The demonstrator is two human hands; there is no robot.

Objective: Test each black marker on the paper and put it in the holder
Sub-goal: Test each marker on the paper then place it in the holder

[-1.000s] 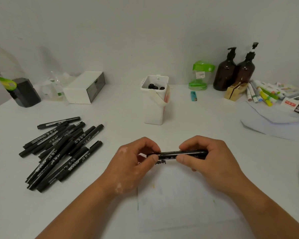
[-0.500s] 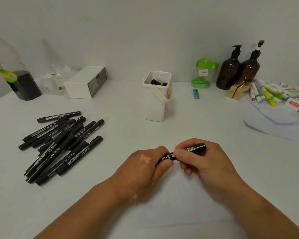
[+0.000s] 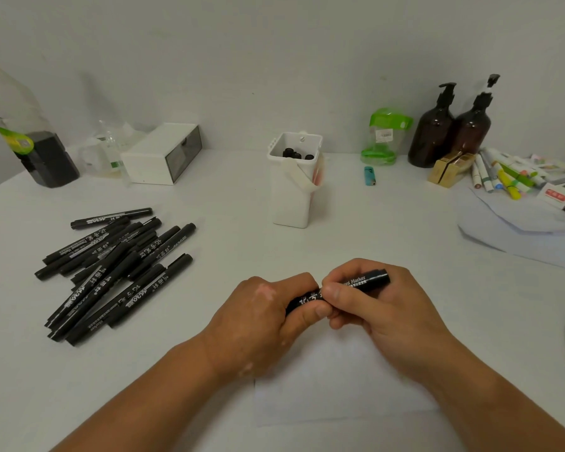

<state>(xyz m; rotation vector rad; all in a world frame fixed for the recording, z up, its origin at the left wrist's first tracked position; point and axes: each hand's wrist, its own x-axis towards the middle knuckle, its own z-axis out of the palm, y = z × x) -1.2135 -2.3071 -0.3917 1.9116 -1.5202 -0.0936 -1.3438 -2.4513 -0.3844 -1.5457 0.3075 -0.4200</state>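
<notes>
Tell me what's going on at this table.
A person holds one black marker in both hands above the sheet of paper. The left hand grips one end and the right hand the other, perhaps working the cap. A pile of black markers lies off to the left. The white holder at the back has a few markers standing in it.
</notes>
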